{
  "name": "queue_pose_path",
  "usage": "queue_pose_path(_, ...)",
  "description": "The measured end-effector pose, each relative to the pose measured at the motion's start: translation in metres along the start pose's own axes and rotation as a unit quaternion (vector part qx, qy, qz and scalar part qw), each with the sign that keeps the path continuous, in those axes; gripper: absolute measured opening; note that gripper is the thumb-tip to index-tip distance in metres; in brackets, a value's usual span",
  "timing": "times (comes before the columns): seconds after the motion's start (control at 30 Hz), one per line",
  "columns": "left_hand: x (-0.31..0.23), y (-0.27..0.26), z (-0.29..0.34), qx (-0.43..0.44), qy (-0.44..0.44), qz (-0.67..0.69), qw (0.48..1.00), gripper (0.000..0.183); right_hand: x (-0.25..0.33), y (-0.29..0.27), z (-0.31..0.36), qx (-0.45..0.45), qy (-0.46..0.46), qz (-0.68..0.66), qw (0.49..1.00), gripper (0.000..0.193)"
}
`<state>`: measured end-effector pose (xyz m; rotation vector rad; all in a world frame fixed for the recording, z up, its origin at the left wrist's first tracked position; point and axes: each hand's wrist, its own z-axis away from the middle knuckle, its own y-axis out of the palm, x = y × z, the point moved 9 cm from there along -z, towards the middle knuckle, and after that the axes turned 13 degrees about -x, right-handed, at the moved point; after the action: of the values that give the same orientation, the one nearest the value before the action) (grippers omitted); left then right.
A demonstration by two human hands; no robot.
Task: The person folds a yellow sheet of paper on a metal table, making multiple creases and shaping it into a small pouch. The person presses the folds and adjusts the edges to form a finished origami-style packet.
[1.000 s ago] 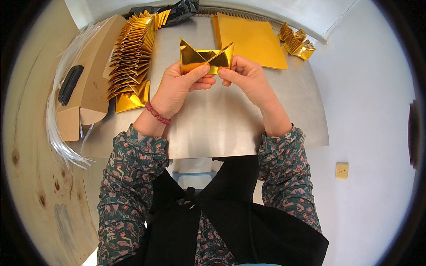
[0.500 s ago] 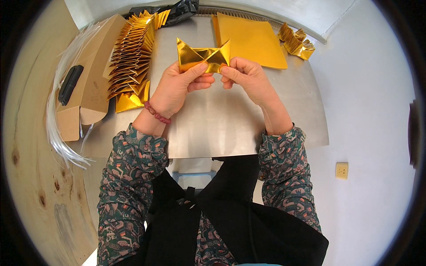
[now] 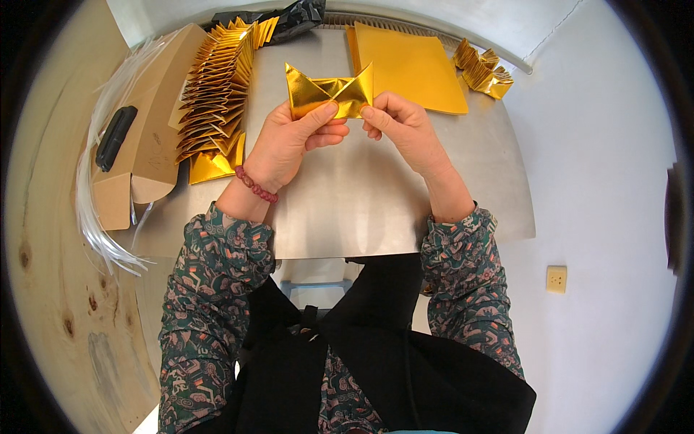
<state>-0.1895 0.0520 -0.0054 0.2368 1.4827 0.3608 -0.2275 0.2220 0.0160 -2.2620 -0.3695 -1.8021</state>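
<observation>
A folded piece of shiny gold paper (image 3: 330, 90), with two pointed upper corners and creases crossing at its centre, is held above the metal table. My left hand (image 3: 298, 136) grips its lower left part, the thumb pressed on the front near the centre and fingers curled behind. At the lower right corner, my right hand (image 3: 402, 124) pinches the paper between thumb and fingers. To the left stands a long row of folded gold paper pieces (image 3: 215, 94), packed closely together. The fingertips behind the paper are partly hidden.
A stack of flat gold sheets (image 3: 412, 69) lies at the back right of the metal table (image 3: 354, 195). Beyond it sit a few folded gold pieces (image 3: 483, 70). On the left are a cardboard box (image 3: 148, 137), a black object (image 3: 116, 137), clear strips (image 3: 94, 210) and black plastic (image 3: 293, 19).
The gold paper has shifted very slightly left between my hands. My right fingers have moved a little against its lower right corner. Both hands keep their hold.
</observation>
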Motion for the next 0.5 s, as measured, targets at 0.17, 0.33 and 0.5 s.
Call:
queue_pose_path(0.17, 0.0, 0.0019, 0.0, 0.01, 0.005, 0.014, 1.0, 0.025, 0.0032, 0.0014, 0.0004, 0.014, -0.014, -0.02, 1.0, 0.022)
queue_pose_path(0.33, 0.0021, 0.0005, -0.0006, -0.005, 0.008, -0.014, 1.0, 0.026, 0.0034, -0.0007, 0.0003, -0.007, -0.023, 0.001, 1.0, 0.02)
queue_pose_path(0.5, 0.004, 0.0046, 0.002, -0.001, 0.008, -0.019, 1.0, 0.026, 0.0027, -0.0075, -0.0023, -0.049, -0.041, 0.004, 0.998, 0.02)
